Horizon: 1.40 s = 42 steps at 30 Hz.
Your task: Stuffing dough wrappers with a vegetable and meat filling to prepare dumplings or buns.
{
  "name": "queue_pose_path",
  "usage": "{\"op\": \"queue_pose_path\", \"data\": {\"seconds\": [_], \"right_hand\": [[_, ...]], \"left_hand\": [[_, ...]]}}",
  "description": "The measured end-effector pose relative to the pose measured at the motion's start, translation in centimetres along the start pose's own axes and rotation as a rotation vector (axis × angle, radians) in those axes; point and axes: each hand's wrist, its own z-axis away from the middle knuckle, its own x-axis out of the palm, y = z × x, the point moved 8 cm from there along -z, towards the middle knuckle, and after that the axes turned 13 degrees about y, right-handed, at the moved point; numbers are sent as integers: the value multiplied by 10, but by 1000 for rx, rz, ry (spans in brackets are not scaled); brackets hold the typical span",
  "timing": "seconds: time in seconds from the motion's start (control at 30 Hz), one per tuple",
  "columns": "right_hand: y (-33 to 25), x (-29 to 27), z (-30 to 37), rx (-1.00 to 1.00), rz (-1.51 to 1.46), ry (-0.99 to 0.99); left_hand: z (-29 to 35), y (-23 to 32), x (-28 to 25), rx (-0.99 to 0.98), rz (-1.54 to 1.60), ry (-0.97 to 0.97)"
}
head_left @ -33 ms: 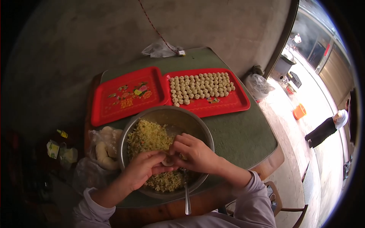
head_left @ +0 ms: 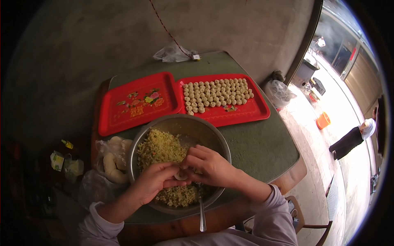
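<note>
Over a large steel bowl [head_left: 211,141], my two hands meet around a small round dough dumpling [head_left: 181,175]. My left hand [head_left: 156,180] cups it from the left, thumb along its edge. The bent fingers of my right hand [head_left: 211,167] pinch its rim and partly cover it. Crumbly yellowish filling [head_left: 161,146] with green and orange bits lies heaped in the bowl below. A metal spoon [head_left: 202,215] leans over the bowl's near rim, its head hidden beneath my right hand. Behind the bowl, rows of small pleated dumplings [head_left: 213,92] sit on a red tray [head_left: 252,112].
Another red tray [head_left: 119,96], printed with flowers, overlaps the first at the left. Dough rolls [head_left: 111,169] in a plastic bag touch the bowl's left side. A bagged bundle [head_left: 279,92] stands past the table's right edge, and a person [head_left: 353,137] is outside at far right.
</note>
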Motion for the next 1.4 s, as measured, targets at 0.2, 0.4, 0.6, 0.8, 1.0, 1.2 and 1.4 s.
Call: {"op": "queue_pose_path", "data": {"seconds": [0.2,0.4,0.6,0.8,1.0,1.2,1.4], "right_hand": [[-8,1,1,-66,56,-14],[-11,-4,2,-78,122,33],[-19,-2,2,-153,224,-24],[-1,-4,2,-13,142,59],[2,-1,2,22,102,75],[-9,4,2,-116,124,5],[-8,-1,0,-46,114,64]], "left_hand": [[2,6,6,59,-284,-16],[3,10,7,109,-415,-16],[1,13,12,97,-568,-57],[0,3,9,-28,-51,-53],[3,-2,1,44,73,59],[1,7,-2,160,-270,78],[2,19,2,287,-514,72]]}}
